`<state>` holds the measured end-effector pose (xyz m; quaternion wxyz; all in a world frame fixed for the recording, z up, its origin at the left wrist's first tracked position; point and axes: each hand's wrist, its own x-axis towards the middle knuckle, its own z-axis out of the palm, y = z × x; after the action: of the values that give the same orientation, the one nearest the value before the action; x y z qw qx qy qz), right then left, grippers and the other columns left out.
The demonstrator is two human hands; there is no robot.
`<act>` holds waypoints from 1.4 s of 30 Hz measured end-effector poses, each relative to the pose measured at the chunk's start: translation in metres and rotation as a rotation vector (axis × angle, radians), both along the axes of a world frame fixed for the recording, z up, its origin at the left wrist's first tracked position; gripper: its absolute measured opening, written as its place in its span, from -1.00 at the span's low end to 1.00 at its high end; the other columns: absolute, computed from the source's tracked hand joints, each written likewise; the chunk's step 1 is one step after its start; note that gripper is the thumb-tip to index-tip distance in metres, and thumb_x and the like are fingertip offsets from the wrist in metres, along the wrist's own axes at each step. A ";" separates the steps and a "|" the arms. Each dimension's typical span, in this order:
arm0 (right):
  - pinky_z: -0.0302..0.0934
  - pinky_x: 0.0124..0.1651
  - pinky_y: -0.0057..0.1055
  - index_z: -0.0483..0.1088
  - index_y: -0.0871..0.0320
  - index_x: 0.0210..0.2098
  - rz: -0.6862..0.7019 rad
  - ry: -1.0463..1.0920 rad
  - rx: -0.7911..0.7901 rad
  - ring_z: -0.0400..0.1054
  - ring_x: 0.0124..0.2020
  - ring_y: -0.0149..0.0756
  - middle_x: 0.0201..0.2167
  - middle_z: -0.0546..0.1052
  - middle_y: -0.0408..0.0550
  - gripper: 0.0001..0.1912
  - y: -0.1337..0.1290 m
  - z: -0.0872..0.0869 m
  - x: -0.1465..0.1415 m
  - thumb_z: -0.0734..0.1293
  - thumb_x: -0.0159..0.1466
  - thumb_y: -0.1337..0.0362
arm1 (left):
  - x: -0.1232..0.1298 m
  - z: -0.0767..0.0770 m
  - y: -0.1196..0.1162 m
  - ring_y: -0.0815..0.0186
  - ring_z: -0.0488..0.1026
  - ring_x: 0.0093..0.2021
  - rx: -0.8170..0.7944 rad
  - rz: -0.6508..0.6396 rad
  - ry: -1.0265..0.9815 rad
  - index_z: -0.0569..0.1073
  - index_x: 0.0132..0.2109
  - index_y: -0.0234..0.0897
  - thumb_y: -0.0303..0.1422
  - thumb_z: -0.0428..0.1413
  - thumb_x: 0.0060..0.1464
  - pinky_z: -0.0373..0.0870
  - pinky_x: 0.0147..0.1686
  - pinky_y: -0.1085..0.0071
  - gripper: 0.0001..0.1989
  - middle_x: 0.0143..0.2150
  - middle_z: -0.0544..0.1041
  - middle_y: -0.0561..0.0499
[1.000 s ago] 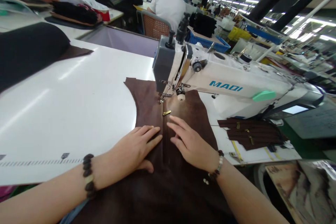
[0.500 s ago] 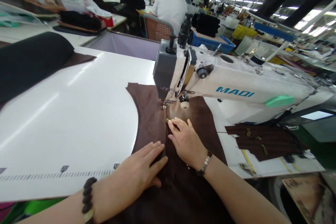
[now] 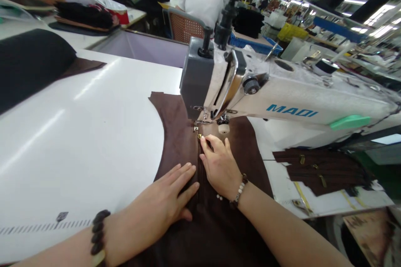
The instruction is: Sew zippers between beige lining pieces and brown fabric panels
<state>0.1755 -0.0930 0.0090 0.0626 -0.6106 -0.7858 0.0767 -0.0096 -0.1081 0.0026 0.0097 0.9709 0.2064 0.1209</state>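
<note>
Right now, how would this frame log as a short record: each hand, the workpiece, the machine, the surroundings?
Left hand: open, palm down on the brown material, left of the zipper
Right hand: fingers at the gold zipper pull; grip unclear
Workpiece: brown material, partly under the sewing machine
Rest: zippered brown pieces at right; black material at left; person in white beyond

Bench [image 3: 109,133], white-topped, ruler scale printed along near edge. Lying on it: one brown leather panel [image 3: 177,133], beneath the sewing head; one black roll [image 3: 31,64], left; one stack of brown zippered pieces [image 3: 326,169], right; yellow tape strips [image 3: 302,195], beside the stack.
</note>
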 end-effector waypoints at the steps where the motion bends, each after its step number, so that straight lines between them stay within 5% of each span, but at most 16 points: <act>1: -0.18 0.27 0.08 0.11 0.27 0.21 -0.008 -0.001 0.000 0.00 0.21 -0.17 0.16 0.20 0.13 -0.54 0.003 0.000 -0.001 0.05 0.33 0.32 | 0.000 0.000 0.003 -0.02 0.38 0.06 0.006 0.000 0.006 0.46 0.00 -0.36 -0.14 0.12 0.08 0.40 0.00 0.12 -0.57 0.05 0.42 -0.34; 11: 0.01 0.17 -0.01 0.14 0.26 0.20 -0.019 -0.007 0.004 0.08 0.14 -0.06 0.09 0.28 0.16 -0.54 0.035 -0.001 0.002 0.06 0.34 0.27 | 0.002 -0.003 0.034 0.00 0.30 0.13 -0.005 0.019 0.015 0.43 0.00 -0.38 -0.12 0.16 0.02 0.30 0.10 0.09 -0.52 0.08 0.39 -0.31; 21: 0.07 0.12 -0.15 0.44 0.20 -0.18 0.071 0.051 0.019 0.26 -0.04 -0.18 -0.13 0.46 0.06 -0.68 0.070 -0.011 0.018 0.09 0.35 0.24 | 0.004 -0.005 0.056 0.02 0.27 0.14 -0.018 0.024 0.020 0.38 0.03 -0.36 -0.13 0.18 0.01 0.27 0.13 0.09 -0.50 0.08 0.37 -0.23; 24: 0.11 0.12 -0.17 0.43 0.24 -0.13 0.064 0.069 0.040 0.26 -0.01 -0.15 -0.14 0.47 0.10 -0.70 0.059 -0.005 0.024 0.15 0.32 0.23 | 0.002 -0.005 0.049 0.05 0.31 0.11 0.037 0.027 -0.004 0.39 0.02 -0.42 -0.20 0.07 0.14 0.29 0.12 0.12 -0.60 0.06 0.40 -0.24; 28: 0.02 0.21 -0.04 0.21 0.24 0.14 0.154 0.127 0.041 0.13 0.16 -0.15 0.13 0.28 0.10 -0.57 0.015 0.005 0.023 0.16 0.29 0.30 | 0.001 -0.005 0.028 0.15 0.37 0.07 0.090 0.048 -0.045 0.40 0.02 -0.43 -0.37 -0.16 0.28 0.34 0.09 0.21 -0.67 0.05 0.43 -0.19; 32: -0.09 0.25 0.07 0.13 0.24 0.19 0.174 0.044 -0.045 -0.06 0.27 -0.17 0.25 0.10 0.02 -0.53 -0.019 0.005 0.016 0.14 0.30 0.34 | 0.001 -0.007 0.011 0.10 0.39 0.05 0.049 0.076 -0.041 0.39 0.05 -0.34 -0.29 -0.13 0.27 0.37 0.03 0.12 -0.66 0.05 0.44 -0.18; 42: -0.14 0.28 0.06 0.11 0.24 0.21 0.141 0.026 -0.102 -0.12 0.30 -0.24 0.28 0.03 -0.05 -0.52 -0.016 0.002 0.014 0.14 0.30 0.33 | -0.002 -0.012 0.012 0.16 0.34 0.10 0.085 0.039 -0.066 0.40 0.05 -0.33 -0.34 -0.17 0.29 0.33 0.08 0.18 -0.66 0.08 0.42 -0.14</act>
<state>0.1898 -0.1094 0.0113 0.0359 -0.5549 -0.8211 0.1287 -0.0121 -0.0965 -0.0091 -0.0270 0.9617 0.2198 0.1617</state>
